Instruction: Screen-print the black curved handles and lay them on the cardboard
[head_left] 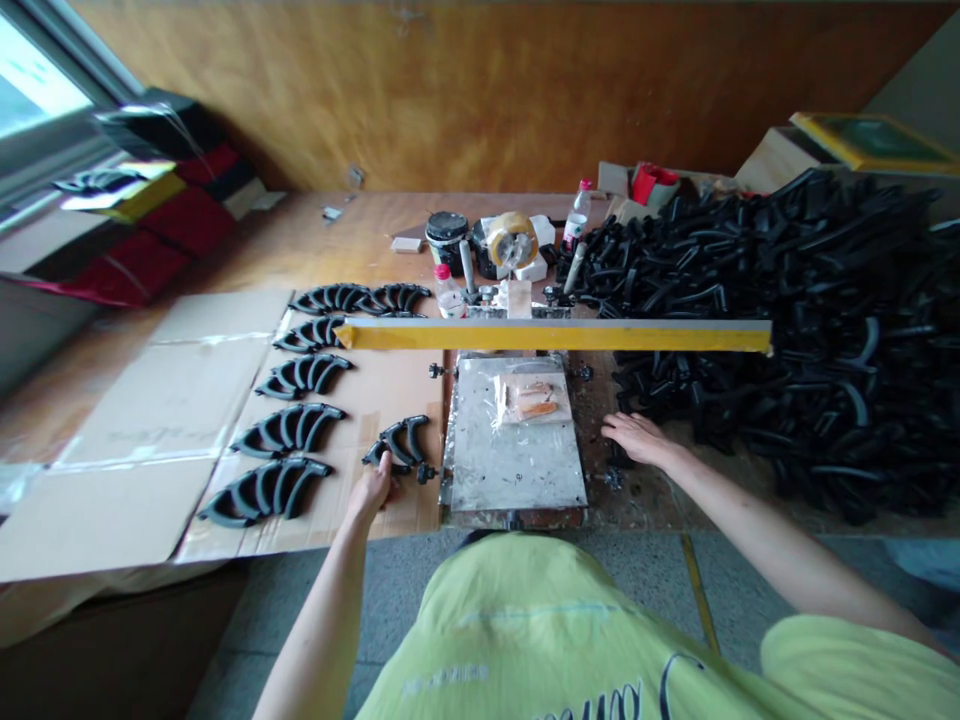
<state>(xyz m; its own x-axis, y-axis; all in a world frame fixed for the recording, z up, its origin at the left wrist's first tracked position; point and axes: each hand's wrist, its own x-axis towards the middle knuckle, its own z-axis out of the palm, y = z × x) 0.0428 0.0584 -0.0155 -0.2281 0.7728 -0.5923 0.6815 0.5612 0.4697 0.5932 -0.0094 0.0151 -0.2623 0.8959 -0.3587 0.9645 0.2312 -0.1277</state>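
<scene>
My left hand is closed on a curved black plastic part, its thumb on top, in a small cluster on the cardboard left of the metal plate. Its other fingers are largely hidden. My right hand lies at the near left edge of a large heap of black plastic parts. Its fingers stretch left over a dark piece. The flat metal plate between my hands carries a small clear packet with orange-brown bits inside. A long yellow-edged bar spans above the plate's far end.
Fanned rows of black parts lie on the cardboard at left. Behind the bar stand a black-lidded tub, a tape roll and pink-capped bottles. Dark knobs stick out beside the plate.
</scene>
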